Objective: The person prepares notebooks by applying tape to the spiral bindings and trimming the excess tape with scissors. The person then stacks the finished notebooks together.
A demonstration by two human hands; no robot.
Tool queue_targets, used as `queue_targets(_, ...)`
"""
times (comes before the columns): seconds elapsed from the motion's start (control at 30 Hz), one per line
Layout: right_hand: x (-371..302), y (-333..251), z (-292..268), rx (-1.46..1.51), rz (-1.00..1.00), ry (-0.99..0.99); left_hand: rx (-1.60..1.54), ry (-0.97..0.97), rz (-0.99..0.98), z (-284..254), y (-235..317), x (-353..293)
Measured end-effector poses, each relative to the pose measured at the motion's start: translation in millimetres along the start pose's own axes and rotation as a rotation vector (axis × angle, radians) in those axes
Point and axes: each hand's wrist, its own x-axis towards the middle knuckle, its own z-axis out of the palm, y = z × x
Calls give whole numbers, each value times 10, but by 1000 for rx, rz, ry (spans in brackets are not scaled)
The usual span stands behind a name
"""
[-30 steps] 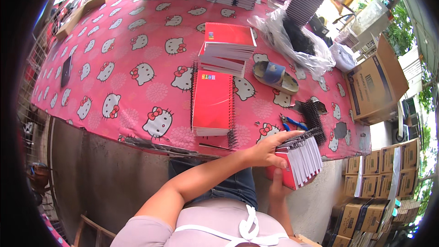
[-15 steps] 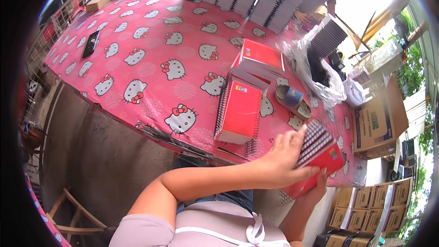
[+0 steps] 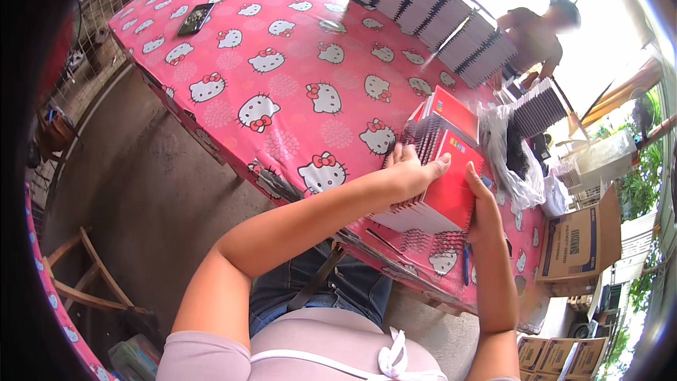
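Note:
My left hand (image 3: 411, 173) is closed over the spiral-bound side of a stack of red spiral notebooks (image 3: 451, 194), its thumb on the top cover. My right hand (image 3: 485, 204) grips the opposite side, fingers partly hidden and thumb along the cover edge. The stack rests at the table's near edge. Just behind it stands another pile of red notebooks (image 3: 458, 114), nearly touching. Loose black wire spirals (image 3: 423, 241) and a blue pen (image 3: 465, 264) lie in front of the stack.
A pink patterned cloth covers the table (image 3: 282, 144). A phone (image 3: 195, 19) lies far left, with a row of thick spiral-bound stacks (image 3: 437, 10) at the back. To the right are a plastic bag (image 3: 525, 190) and an open carton (image 3: 575, 240). A person (image 3: 539, 39) stands beyond.
Both hands have moved left and away from me, bringing the notebooks from the right onto the near stack. My view has shifted left, and the person at the back has turned.

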Motion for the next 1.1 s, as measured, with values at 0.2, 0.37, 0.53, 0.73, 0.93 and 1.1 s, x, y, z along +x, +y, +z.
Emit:
queue_targets(0.2,85,-138,-297,-383,-109,19,-286,-100,-58,-76,-38,-1)
queue_targets(0.37,254,90,-500,-497,-520,83,-254,-29,436,-31,-499,52)
queue_targets(0.53,791,569,-948,-119,-528,-170,223,180,687,-41,-949,-170)
queue_targets(0.73,861,808,-867,-81,-525,-130,86,391,876,207,-1154,66)
queue_targets(0.93,905,896,-833,-113,-525,-94,57,437,930,256,-1194,137)
queue_targets(1.1,900,959,-805,-142,-532,-71,69,419,940,264,-1204,148)
